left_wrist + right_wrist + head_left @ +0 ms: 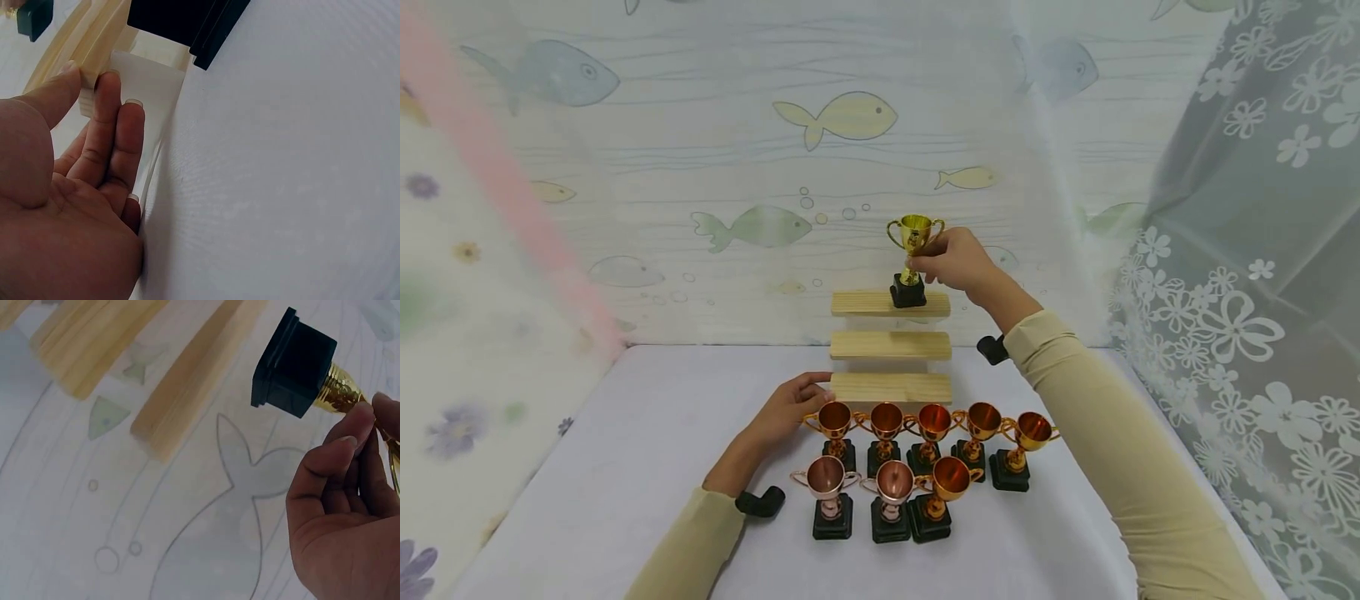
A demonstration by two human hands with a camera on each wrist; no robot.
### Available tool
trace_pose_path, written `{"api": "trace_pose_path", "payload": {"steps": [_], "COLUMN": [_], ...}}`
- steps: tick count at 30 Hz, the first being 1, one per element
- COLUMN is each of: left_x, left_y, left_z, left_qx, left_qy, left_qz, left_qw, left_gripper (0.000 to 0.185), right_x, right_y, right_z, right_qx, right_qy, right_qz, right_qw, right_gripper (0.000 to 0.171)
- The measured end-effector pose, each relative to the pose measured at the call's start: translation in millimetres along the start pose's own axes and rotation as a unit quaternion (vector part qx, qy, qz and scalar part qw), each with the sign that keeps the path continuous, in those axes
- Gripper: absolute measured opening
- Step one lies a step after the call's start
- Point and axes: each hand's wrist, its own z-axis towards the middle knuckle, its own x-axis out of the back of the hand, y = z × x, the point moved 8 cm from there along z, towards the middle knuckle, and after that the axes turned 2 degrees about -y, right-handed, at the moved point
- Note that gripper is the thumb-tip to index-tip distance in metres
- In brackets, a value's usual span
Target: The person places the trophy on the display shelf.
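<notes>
My right hand (958, 262) pinches a small gold trophy cup (915, 235) by its stem, thumb against fingers. Its black base (294, 365) hangs apart from the top wooden plank (181, 387) in the right wrist view. That plank belongs to a three-step wooden stand (891, 344). Low at the left, my left hand (786, 408) grips the end of the bottom plank (891, 387). In the left wrist view the thumb (59, 90) lies on the plank, with the fingertips against its other side.
In front of the stand, several trophies with coppery orange cups (934, 423) form a row on the white cloth (685, 417). Nearer stand two rose-coloured ones (826, 477) beside another orange cup (951, 479). A fish-patterned curtain (700, 167) hangs behind; a flowered sheer curtain (1240, 333) is at right.
</notes>
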Motion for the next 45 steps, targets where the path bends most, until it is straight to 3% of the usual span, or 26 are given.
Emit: {"api": "trace_pose_path", "payload": {"steps": [14,23,37,45], "left_x": [0.5,1.5,0.1,2.0], "left_y": [3.0,-1.7,0.7,3.2], "left_z": [-2.6,-1.1,-1.8,-3.2], "left_qx": [0.009,0.010,0.008,0.004], "left_qy": [0.009,0.007,0.002,0.009], "left_qz": [0.011,0.017,0.018,0.022], "left_qw": [0.9999,0.9998,0.9998,0.9997], "left_gripper": [0.049,0.049,0.050,0.049], "right_x": [-44,-71,-81,-82], "right_y": [-15,-19,-20,-22], "right_z": [18,27,33,33], "right_qx": [-0.029,-0.010,-0.010,0.014], "right_qy": [0.029,0.032,0.050,0.049], "right_qz": [0.020,0.004,0.011,0.016], "right_qw": [0.999,0.999,0.999,0.999], "right_gripper": [0.032,0.029,0.032,0.027]}}
